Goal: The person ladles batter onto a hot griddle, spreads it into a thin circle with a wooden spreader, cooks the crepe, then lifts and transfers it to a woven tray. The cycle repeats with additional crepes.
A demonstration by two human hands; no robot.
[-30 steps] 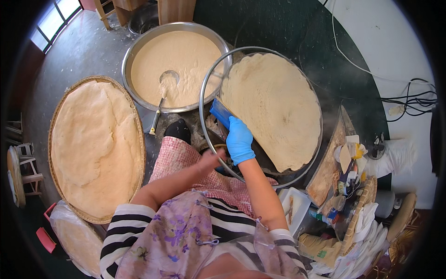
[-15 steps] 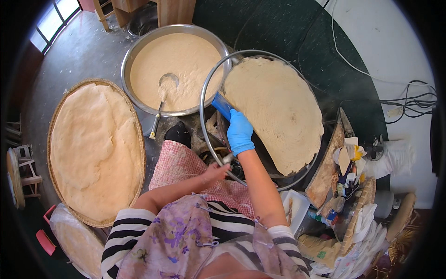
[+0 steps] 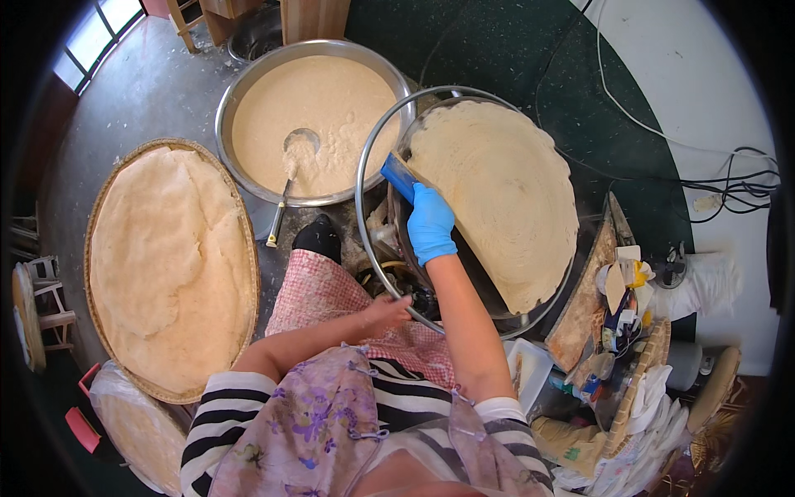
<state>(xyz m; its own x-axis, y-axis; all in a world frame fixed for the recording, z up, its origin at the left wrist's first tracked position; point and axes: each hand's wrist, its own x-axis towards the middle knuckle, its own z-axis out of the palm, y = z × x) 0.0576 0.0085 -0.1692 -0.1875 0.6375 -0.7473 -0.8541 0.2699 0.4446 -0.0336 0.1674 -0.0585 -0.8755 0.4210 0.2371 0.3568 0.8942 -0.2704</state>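
Note:
My right hand (image 3: 429,224), in a blue glove, grips a blue-handled scraper (image 3: 397,174) at the left edge of a pale batter layer (image 3: 497,199) on a round dark griddle (image 3: 476,277). A metal ring (image 3: 362,199) circles the griddle. My bare left hand (image 3: 387,311) is closed on the ring's lower-left part. Beyond my foot, a wide steel bowl (image 3: 228,124) holds batter with a ladle (image 3: 280,214) in it. An oval woven tray (image 3: 99,211) of flat pale sheets lies to my left.
At lower left is a plastic-wrapped round stack (image 3: 137,427), near small stools (image 3: 50,294). At right are a worn board (image 3: 571,323), a white container (image 3: 522,369), assorted items and white bags (image 3: 654,422). Cables (image 3: 733,186) hang at upper right; wooden furniture (image 3: 310,21) stands behind the bowl.
My right hand and scraper have moved up and slightly right. My left hand has moved lower along the ring. The batter layer's outline and surface markings have shifted on the griddle.

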